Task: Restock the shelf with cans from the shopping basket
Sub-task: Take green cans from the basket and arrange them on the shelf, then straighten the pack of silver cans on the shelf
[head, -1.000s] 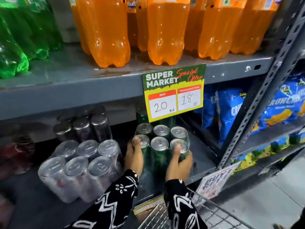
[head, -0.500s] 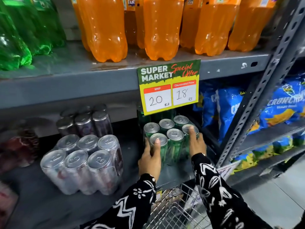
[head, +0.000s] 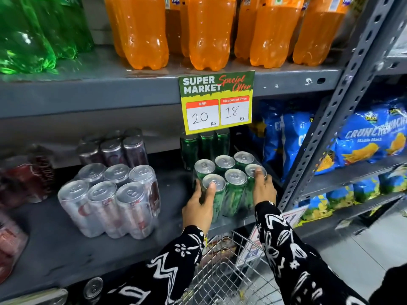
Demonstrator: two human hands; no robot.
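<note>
A shrink-wrapped pack of several green cans (head: 233, 190) stands on the grey shelf (head: 66, 243), near its front edge on the right. My left hand (head: 199, 205) grips the pack's left front can, thumb on its lid. My right hand (head: 263, 188) holds the pack's right side, fingers over the right front can's lid. More green cans (head: 204, 148) stand behind the pack. The wire shopping basket (head: 222, 271) sits below the shelf edge, between my patterned sleeves.
A wrapped pack of silver cans (head: 110, 201) stands left of the green pack, dark cans (head: 114, 150) behind it. A price card (head: 217, 102) hangs from the upper shelf, which carries orange bottles (head: 209, 31) and green bottles (head: 28, 36). A steel upright (head: 334, 111) and blue snack bags (head: 363, 137) are to the right.
Both hands have pushed the green pack further back and right on the shelf. My right hand moved from the front to the pack's right side.
</note>
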